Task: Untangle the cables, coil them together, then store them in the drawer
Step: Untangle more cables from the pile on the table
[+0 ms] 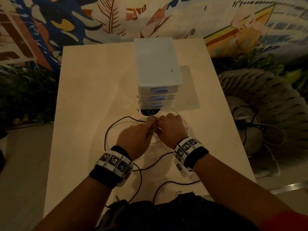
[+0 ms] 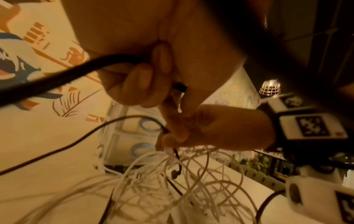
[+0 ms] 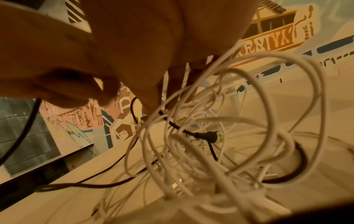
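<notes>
A tangle of thin white cables hangs in loops under my two hands over the pale table. A dark cable loops across the table to the left and towards me. My left hand has its fingers curled round the dark cable. My right hand touches it fingertip to fingertip and pinches the white loops at their top. A dark plug dangles inside the tangle. Just behind the hands stands the white drawer unit with three blue-handled drawers, all of which look closed.
A dark round object with a bluish ring lies at the foot of the drawer unit. A grey wicker chair with loose wires stands to the right of the table. Plants are on the left, and a dark bag lies at the near edge.
</notes>
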The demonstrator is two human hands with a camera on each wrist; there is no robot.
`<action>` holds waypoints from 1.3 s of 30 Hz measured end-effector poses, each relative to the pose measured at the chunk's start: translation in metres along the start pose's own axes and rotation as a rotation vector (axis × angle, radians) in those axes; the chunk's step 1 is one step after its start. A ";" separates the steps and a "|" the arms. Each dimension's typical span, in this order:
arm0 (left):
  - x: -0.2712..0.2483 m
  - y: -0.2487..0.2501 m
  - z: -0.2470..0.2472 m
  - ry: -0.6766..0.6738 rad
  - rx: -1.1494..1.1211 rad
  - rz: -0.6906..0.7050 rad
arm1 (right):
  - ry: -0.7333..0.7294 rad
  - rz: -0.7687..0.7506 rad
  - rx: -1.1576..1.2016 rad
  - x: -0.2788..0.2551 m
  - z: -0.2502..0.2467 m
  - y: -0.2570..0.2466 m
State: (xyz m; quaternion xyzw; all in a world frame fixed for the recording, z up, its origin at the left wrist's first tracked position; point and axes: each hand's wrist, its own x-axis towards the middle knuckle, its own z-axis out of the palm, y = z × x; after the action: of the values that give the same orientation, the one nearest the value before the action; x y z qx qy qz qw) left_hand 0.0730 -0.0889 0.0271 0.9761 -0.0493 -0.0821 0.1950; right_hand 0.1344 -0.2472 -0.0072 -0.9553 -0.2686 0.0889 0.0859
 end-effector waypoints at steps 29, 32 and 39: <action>-0.040 -0.066 -0.042 0.419 -0.566 -0.284 | 0.388 0.026 0.547 0.012 -0.015 0.046; -0.044 -0.069 -0.042 0.410 -0.484 -0.292 | 0.193 0.194 0.465 0.035 -0.020 0.058; -0.051 -0.078 -0.042 0.453 -0.347 -0.305 | -0.292 0.261 0.231 0.055 0.001 0.059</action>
State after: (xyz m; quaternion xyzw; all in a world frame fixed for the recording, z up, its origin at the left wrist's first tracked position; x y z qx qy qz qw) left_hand 0.0358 0.0054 0.0420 0.9180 0.1568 0.1021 0.3497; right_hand 0.2094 -0.2682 -0.0278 -0.9428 -0.1402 0.2668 0.1425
